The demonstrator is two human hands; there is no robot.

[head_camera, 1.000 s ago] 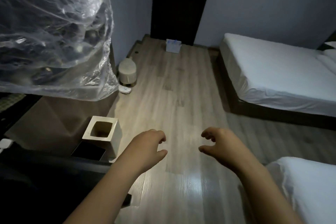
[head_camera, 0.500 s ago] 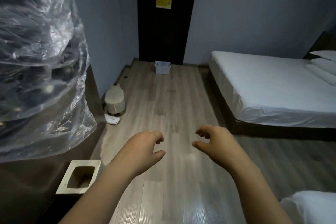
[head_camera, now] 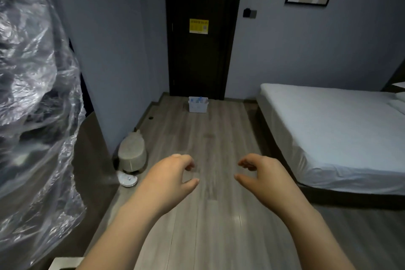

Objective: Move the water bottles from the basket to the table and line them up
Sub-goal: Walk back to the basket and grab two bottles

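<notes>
A small white basket (head_camera: pixel 198 106) stands on the wooden floor far ahead, in front of the dark door. Blue-capped water bottles (head_camera: pixel 199 100) show over its rim. My left hand (head_camera: pixel 168 178) and my right hand (head_camera: pixel 262 176) are held out low in front of me, far from the basket. Both have curled, parted fingers and hold nothing. No table top is visible.
A bed (head_camera: pixel 333 129) with white sheets fills the right side. A bulky shape wrapped in clear plastic (head_camera: pixel 32 103) stands on the left. A beige bin (head_camera: pixel 132 155) and a white disc (head_camera: pixel 127 178) sit by the left wall. The dark door (head_camera: pixel 199 55) closes the far end.
The view has tilted up and moved forward: the door and basket are now lower and larger in view, the near bed corner has left the frame. Both hands stay out, empty.
</notes>
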